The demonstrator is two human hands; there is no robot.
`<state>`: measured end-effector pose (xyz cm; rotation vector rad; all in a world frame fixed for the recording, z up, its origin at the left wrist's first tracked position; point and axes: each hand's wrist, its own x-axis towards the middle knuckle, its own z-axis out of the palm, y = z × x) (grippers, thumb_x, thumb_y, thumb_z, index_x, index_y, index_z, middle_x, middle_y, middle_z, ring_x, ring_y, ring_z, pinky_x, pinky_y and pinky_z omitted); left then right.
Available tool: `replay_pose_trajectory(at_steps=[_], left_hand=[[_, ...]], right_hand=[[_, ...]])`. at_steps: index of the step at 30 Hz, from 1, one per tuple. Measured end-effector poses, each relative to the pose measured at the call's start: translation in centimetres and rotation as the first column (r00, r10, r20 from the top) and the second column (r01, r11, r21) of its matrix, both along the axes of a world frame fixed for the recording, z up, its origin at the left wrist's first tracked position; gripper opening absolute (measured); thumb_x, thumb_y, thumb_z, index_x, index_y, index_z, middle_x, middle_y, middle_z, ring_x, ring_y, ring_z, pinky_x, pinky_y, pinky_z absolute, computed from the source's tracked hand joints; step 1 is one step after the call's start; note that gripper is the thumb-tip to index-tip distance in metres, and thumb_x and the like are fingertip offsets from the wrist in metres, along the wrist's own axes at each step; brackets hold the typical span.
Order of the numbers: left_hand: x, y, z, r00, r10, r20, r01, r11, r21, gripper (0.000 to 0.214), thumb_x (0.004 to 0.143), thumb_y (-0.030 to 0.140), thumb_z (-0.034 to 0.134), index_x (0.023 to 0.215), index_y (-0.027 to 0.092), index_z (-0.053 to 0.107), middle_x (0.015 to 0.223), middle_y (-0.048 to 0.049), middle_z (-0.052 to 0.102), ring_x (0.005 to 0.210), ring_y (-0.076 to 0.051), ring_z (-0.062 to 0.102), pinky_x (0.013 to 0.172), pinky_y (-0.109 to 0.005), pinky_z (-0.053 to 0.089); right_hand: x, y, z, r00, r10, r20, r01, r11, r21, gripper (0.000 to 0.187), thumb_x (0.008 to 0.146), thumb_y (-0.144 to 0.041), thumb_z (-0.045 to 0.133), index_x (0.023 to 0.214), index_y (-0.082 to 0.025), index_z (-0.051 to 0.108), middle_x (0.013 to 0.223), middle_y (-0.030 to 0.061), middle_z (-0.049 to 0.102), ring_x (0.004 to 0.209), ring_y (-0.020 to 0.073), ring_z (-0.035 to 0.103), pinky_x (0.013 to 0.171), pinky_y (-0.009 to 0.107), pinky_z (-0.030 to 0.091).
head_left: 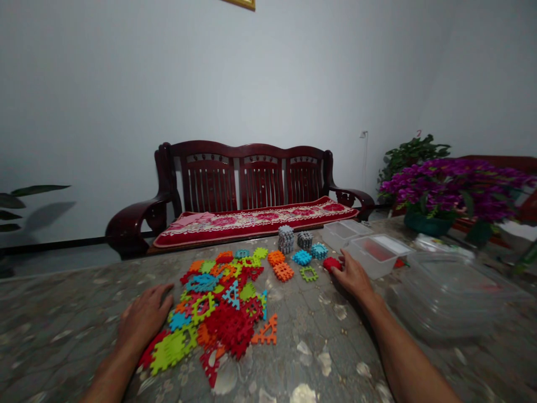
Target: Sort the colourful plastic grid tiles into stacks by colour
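Observation:
My left hand (145,313) lies on the table with its fingers stretched out, just left of a loose pile of interlocking plastic tiles (235,327) in red, green, orange and blue. Farther right, my right hand (353,274) has its thumb and fingers around a red interlocking tile (331,263) on the tabletop. Whether that is one tile or a small stack I cannot tell. Near it stand orange stacks (282,271), blue stacks (302,257), a tall grey stack (286,240), a dark grey stack (305,240) and a green square frame tile (309,273).
Clear plastic boxes (371,254) stand beyond my right hand, with transparent lids (457,296) to the right. Purple flowers in a green pot (430,223) are at the table's right. A dark wooden bench (260,173) with a red cover stands behind the table (323,341).

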<state>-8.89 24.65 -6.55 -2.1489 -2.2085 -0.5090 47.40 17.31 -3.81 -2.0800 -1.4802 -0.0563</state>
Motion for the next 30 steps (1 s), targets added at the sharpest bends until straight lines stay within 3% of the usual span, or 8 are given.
replay_pose_trajectory(at_steps=[5, 8, 15, 20, 30], left_hand=[[0.2, -0.1, 0.2, 1.0, 0.016, 0.001, -0.016, 1.0, 0.006, 0.054, 0.094, 0.036, 0.031, 0.13, 0.017, 0.067, 0.136, -0.0162, 0.066, 0.126, -0.034, 0.059, 0.108, -0.053, 0.044], [0.2, 0.0, 0.2, 1.0, 0.002, -0.002, -0.002, 1.0, 0.015, 0.054, 0.093, 0.035, 0.032, 0.129, 0.016, 0.068, 0.135, -0.016, 0.066, 0.125, -0.034, 0.06, 0.108, -0.052, 0.044], [0.6, -0.5, 0.7, 1.0, 0.004, 0.001, -0.004, 1.0, 0.003, 0.053, 0.095, 0.035, 0.031, 0.13, 0.017, 0.067, 0.136, -0.0156, 0.066, 0.125, -0.032, 0.06, 0.107, -0.051, 0.044], [0.7, -0.6, 1.0, 1.0, 0.014, 0.013, -0.014, 1.0, -0.003, 0.05, 0.094, 0.033, 0.034, 0.129, 0.017, 0.067, 0.135, -0.0153, 0.067, 0.125, -0.032, 0.06, 0.106, -0.052, 0.045], [0.2, 0.0, 0.0, 1.0, 0.015, -0.009, -0.015, 1.0, 0.019, 0.052, 0.094, 0.035, 0.033, 0.129, 0.018, 0.068, 0.136, -0.0143, 0.066, 0.125, -0.032, 0.06, 0.109, -0.051, 0.043]], right_hand=[[-0.8, -0.6, 0.3, 0.991, -0.071, 0.109, 0.078, 0.995, -0.056, 0.077, 0.082, -0.046, 0.065, 0.148, -0.014, 0.041, 0.127, 0.0177, 0.067, 0.115, 0.0328, 0.062, 0.091, 0.039, 0.046], [-1.0, -0.7, 0.3, 0.984, -0.087, 0.157, 0.101, 0.991, -0.087, 0.076, 0.082, -0.043, 0.065, 0.148, -0.014, 0.041, 0.131, 0.0175, 0.065, 0.118, 0.0341, 0.06, 0.093, 0.04, 0.045], [-0.4, -0.6, 0.0, 0.986, -0.108, 0.125, 0.127, 0.98, -0.151, 0.078, 0.085, -0.044, 0.061, 0.15, -0.009, 0.036, 0.123, 0.0172, 0.069, 0.112, 0.0321, 0.063, 0.086, 0.036, 0.045], [-0.3, -0.5, -0.2, 0.984, -0.113, 0.137, 0.132, 0.981, -0.144, 0.075, 0.086, -0.045, 0.06, 0.149, -0.011, 0.038, 0.122, 0.0165, 0.069, 0.109, 0.0318, 0.063, 0.084, 0.035, 0.043], [-0.1, -0.2, -1.1, 0.986, -0.116, 0.124, 0.127, 0.988, -0.092, 0.07, 0.086, -0.047, 0.062, 0.145, -0.014, 0.043, 0.118, 0.0169, 0.07, 0.106, 0.0317, 0.064, 0.082, 0.036, 0.044]])
